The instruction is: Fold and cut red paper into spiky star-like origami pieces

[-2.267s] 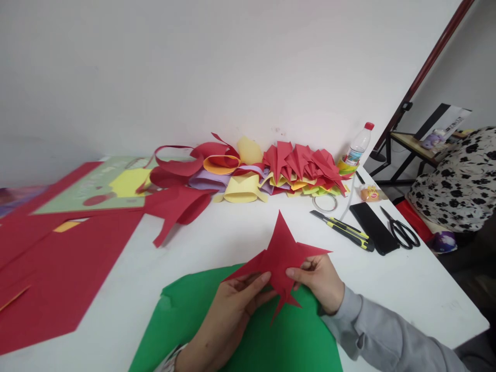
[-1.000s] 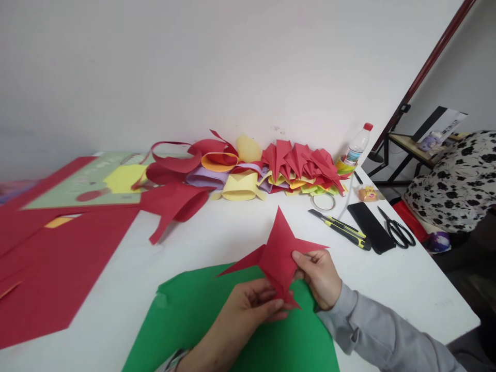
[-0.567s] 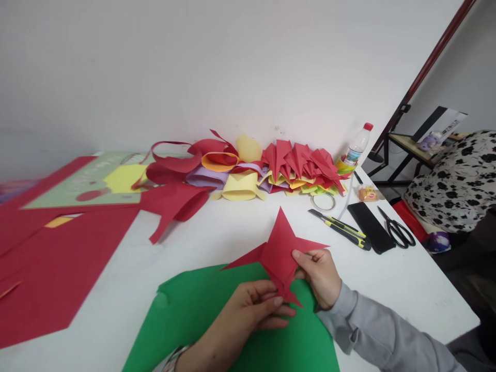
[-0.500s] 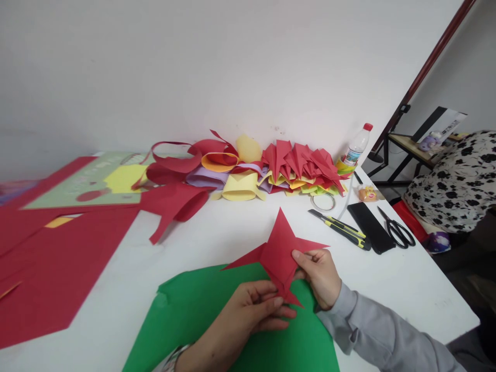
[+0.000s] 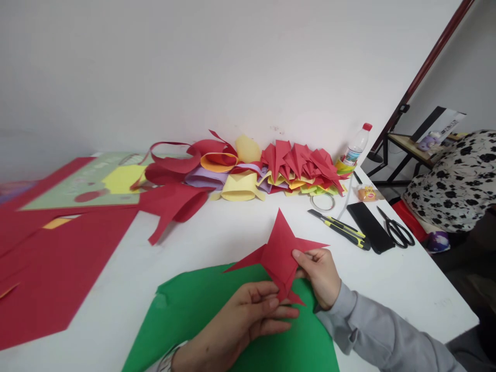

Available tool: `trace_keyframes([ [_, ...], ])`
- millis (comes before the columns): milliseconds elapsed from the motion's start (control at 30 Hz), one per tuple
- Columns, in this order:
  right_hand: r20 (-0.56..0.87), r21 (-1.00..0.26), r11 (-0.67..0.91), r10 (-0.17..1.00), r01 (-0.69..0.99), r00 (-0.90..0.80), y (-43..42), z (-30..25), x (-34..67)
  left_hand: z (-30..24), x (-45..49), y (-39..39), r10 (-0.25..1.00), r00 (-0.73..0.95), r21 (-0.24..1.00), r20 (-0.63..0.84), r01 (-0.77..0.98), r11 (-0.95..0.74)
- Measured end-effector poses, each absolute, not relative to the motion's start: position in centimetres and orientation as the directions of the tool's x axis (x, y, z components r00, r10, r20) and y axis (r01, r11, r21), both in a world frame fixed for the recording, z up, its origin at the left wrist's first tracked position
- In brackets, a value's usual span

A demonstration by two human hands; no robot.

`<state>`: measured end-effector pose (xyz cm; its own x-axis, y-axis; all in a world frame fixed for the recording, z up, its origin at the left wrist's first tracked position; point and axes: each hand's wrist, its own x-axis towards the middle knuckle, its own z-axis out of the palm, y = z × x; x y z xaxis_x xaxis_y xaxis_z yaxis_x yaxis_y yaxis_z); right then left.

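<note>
A folded red paper figure (image 5: pixel 279 247), with pointed flaps to the left, right and top and a small forked tail below, is held up over a green paper sheet (image 5: pixel 194 299). My right hand (image 5: pixel 322 276) pinches its right side, thumb on the front face and the other fingers behind. At the lower end, the thumb and fingers of my left hand (image 5: pixel 251 320) close on the tail. Several similar red folded paper pieces (image 5: pixel 298 160) lie in a heap by the wall.
Right of my hands lie a box cutter (image 5: pixel 343 230), a black flat case (image 5: pixel 371 227), scissors (image 5: pixel 396 227) and a tape roll (image 5: pixel 322 201). A plastic bottle (image 5: pixel 354 150) stands behind. Red paper sheets (image 5: pixel 65 268) cover the left; rolled coloured papers (image 5: pixel 243 185) line the wall. A person in floral cloth (image 5: pixel 457 181) is at right.
The fingers of my left hand have shifted slightly at the tail of the paper figure. My right hand keeps its pinch, and the figure stays almost in place.
</note>
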<state>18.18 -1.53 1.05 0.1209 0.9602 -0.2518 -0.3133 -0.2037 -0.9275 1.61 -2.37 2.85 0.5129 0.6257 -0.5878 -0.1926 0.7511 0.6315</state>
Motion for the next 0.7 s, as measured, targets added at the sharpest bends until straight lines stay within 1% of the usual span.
trace_keyframes([
  [100,-0.272,-0.921,-0.218,0.953,-0.324,0.132,-1.47,1.18,18.14,2.90,1.65,-2.37,0.627,0.488,0.616,-0.607,-0.210,0.760],
  [300,-0.323,-0.887,-0.253,0.938,-0.387,0.128,-1.28,1.54,18.15,3.50,1.61,-2.23,0.593,0.558,0.611,-0.581,-0.183,0.770],
  [400,-0.327,-0.876,-0.248,0.936,-0.415,0.131,-1.21,1.57,18.15,3.65,1.58,-2.28,0.590,0.562,0.611,-0.579,-0.180,0.771],
  [700,-0.325,-0.871,-0.244,0.937,-0.426,0.129,-1.22,1.74,18.12,3.74,1.53,-2.40,0.581,0.573,0.606,-0.579,-0.175,0.776],
])
